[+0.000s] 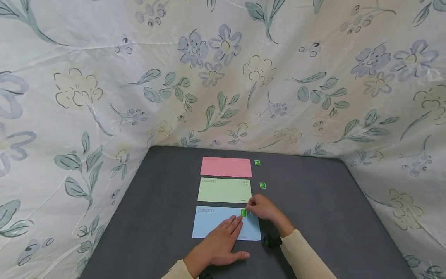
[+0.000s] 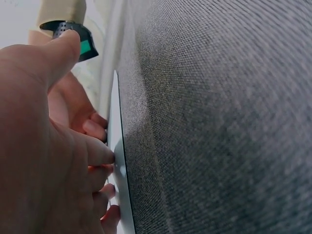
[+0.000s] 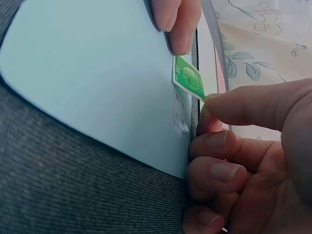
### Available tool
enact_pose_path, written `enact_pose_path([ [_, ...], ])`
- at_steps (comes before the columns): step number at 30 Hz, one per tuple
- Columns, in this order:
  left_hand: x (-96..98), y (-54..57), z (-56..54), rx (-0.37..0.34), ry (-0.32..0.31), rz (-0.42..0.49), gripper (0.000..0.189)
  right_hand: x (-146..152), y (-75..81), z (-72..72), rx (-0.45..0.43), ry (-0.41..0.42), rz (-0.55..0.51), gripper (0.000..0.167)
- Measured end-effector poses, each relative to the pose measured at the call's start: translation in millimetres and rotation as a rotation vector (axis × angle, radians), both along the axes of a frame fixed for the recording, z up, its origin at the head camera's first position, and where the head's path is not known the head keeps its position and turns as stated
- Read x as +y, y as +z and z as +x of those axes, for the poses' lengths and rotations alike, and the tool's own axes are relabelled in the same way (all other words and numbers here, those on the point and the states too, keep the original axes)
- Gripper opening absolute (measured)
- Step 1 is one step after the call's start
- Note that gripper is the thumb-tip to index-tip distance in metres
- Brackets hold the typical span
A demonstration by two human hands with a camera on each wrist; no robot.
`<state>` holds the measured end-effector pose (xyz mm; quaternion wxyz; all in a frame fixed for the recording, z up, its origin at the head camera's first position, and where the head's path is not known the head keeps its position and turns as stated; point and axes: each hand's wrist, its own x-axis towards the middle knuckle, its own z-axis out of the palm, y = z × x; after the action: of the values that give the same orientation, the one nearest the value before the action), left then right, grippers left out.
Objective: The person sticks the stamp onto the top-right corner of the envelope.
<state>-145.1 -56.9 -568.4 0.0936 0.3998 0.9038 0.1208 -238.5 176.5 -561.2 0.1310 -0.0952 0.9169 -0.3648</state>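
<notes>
A light blue envelope [image 1: 210, 221] lies on the dark table, nearest to me of three envelopes. My left hand [image 1: 223, 241] rests on it with fingers straight, fingertips right at a small green postage stamp [image 1: 243, 212]. Between thumb and forefinger, my right hand [image 1: 264, 208] pinches one corner of that stamp. In the right wrist view the stamp [image 3: 190, 78] tilts up over the envelope's corner, beside a printed box [image 3: 179, 111]. The left wrist view catches the left fingers [image 2: 100, 151] against the envelope, seen edge-on.
Beyond the blue one lie a green envelope [image 1: 223, 190] and a pink envelope [image 1: 225, 167]. Two more green stamps, one upper [image 1: 257, 162] and one lower [image 1: 263, 185], lie to their right. Floral cloth [image 1: 226, 97] hangs behind the dark table [image 1: 313, 193] and at its sides.
</notes>
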Motion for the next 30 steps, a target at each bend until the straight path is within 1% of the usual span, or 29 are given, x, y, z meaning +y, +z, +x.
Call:
enact_pose_path([
  [8,-0.4,1.6,0.9,-0.011,0.009,0.007,0.098,-2.5,1.7,1.5,0.006,-0.014,-0.004,0.020],
  [15,0.2,0.2,0.5,-0.012,0.007,0.018,0.098,-3.2,0.1,2.3,0.020,-0.027,0.023,0.020],
  [22,0.6,0.8,-0.1,-0.016,0.005,0.006,0.098,-3.8,-2.5,1.5,0.025,-0.041,0.019,0.016],
  [30,0.4,0.3,-0.7,-0.015,0.000,0.007,0.098,-5.7,-1.9,3.1,0.037,-0.076,0.036,0.017],
])
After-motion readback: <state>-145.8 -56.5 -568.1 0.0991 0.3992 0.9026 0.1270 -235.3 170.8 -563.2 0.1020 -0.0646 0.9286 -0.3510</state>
